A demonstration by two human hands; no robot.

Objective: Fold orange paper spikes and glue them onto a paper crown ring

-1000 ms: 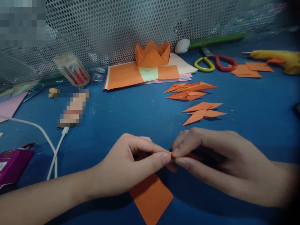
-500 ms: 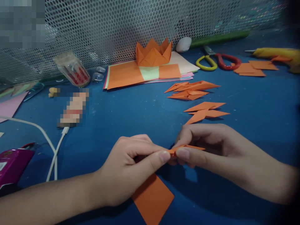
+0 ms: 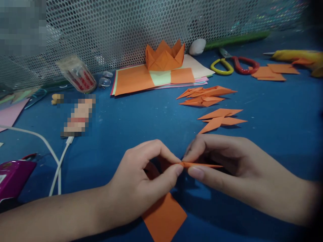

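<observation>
Between my two hands is a narrow folded piece of orange paper (image 3: 205,165), its thin point running to the right. My left hand (image 3: 148,178) pinches its left end between thumb and forefinger. The fingertips of my right hand (image 3: 227,168) close round its middle, thumb in front and forefinger behind. Under my left hand lies a flat orange paper square (image 3: 166,216), partly covered by the hand. Just beyond my right hand rest orange folded paper pieces with pointed ends (image 3: 222,120), and a further group of folded pieces (image 3: 207,95) lies behind them.
An orange paper crown (image 3: 165,57) stands on stacked coloured sheets (image 3: 133,82) by the mesh panel. Scissors (image 3: 246,65), a yellow glue gun (image 3: 295,55) and small orange squares (image 3: 271,73) lie back right. At left are a jar (image 3: 78,75), a white cable (image 3: 57,164) and a purple box (image 3: 16,178).
The folded paper has turned so that its thin edge faces me. My left forefinger has arched up, and my right thumb has dropped slightly along the paper.
</observation>
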